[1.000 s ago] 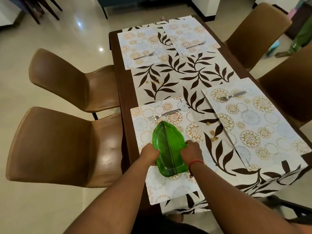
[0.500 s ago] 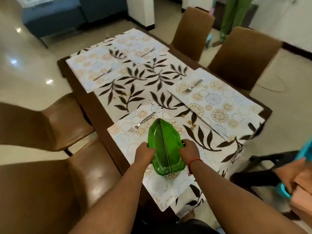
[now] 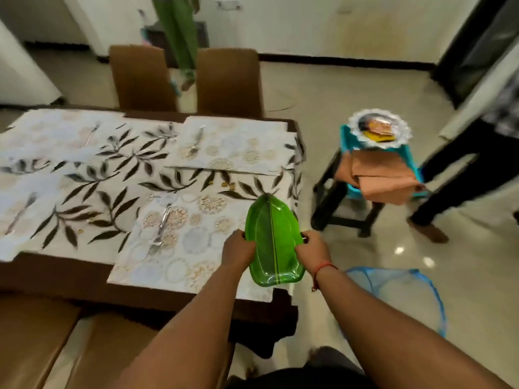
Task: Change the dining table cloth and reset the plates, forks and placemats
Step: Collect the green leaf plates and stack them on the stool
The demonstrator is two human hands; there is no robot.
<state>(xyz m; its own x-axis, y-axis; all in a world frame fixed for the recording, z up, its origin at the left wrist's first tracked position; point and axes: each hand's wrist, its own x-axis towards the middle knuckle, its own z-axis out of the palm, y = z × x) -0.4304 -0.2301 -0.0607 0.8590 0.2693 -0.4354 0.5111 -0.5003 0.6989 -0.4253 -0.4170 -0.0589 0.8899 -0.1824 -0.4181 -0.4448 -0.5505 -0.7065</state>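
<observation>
I hold a green leaf-shaped plate (image 3: 269, 237) in both hands above the table's right end. My left hand (image 3: 238, 249) grips its left rim and my right hand (image 3: 310, 251) grips its right rim. Under it lies a patterned placemat (image 3: 193, 242) with a fork (image 3: 161, 228) on it. The table cloth (image 3: 118, 175), white with dark leaves, covers the table. Another placemat (image 3: 236, 147) with a fork (image 3: 196, 140) lies on the far side. Further left, two more forks (image 3: 91, 134) (image 3: 21, 210) rest on placemats.
Two brown chairs (image 3: 227, 80) stand at the far side and two (image 3: 33, 341) at the near side. A stool (image 3: 362, 197) to the right carries folded orange cloth (image 3: 384, 178) and a doily with a plate (image 3: 377, 127). A blue mesh cover (image 3: 398, 290) lies on the floor. People stand nearby.
My view has swung right, so the table now lies to the left. The plate has travelled with my hands from the placemat's middle to its right edge.
</observation>
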